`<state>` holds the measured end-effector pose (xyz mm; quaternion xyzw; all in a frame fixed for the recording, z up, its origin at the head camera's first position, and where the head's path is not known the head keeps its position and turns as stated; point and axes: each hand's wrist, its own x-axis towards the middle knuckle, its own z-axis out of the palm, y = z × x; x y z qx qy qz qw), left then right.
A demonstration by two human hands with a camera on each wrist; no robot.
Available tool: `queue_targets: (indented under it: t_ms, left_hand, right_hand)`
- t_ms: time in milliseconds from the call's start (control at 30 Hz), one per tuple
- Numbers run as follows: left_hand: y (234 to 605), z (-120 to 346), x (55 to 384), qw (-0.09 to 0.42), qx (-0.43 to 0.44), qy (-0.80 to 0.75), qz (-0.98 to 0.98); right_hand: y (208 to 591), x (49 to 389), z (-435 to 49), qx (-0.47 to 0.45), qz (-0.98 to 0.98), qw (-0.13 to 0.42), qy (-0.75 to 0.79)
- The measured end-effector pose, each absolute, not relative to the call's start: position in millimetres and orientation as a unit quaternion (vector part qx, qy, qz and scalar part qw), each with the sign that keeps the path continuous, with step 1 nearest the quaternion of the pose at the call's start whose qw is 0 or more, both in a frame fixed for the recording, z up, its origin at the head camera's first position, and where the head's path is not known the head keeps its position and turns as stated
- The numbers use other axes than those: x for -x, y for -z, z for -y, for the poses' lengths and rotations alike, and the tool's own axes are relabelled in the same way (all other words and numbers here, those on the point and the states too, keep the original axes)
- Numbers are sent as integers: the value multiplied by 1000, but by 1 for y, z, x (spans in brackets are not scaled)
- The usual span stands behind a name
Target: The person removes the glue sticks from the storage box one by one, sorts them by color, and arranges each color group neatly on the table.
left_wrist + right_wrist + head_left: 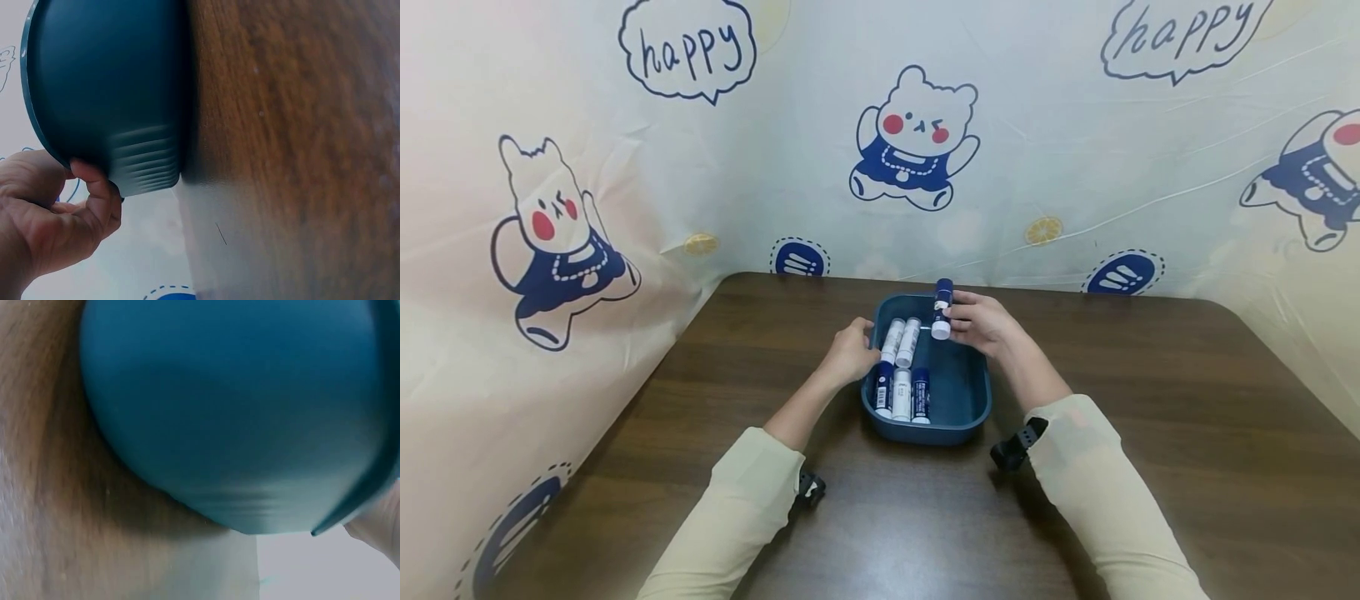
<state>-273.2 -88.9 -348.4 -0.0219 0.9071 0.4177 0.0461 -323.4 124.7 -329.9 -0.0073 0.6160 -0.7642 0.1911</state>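
Note:
A dark blue glue stick (942,310) with a white end stands nearly upright in my right hand (981,323), pinched between thumb and fingers over the far right part of a blue plastic bin (958,429). My left hand (852,352) holds the bin's left rim; in the left wrist view its fingers (103,200) curl against the ribbed outer wall. Inside, along the left, lie several glue sticks: two white ones (907,342) toward the back, and a white one (902,395) between two dark blue ones (921,396) in front. The right wrist view mostly shows the bin's outside (231,412).
The bin stands on a brown wooden table (715,467). Behind the table hangs a pale printed curtain (820,167) with cartoon bears. Dark wrist devices (1019,444) sit below both sleeve cuffs.

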Motion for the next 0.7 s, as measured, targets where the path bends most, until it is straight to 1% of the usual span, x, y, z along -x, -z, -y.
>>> queue_targets:
  t_ms: [700]
  left_hand:
    - [349, 90, 272, 44, 21, -418, -907]
  right_hand:
    - [325, 320, -185, 25, -584, 144, 798]
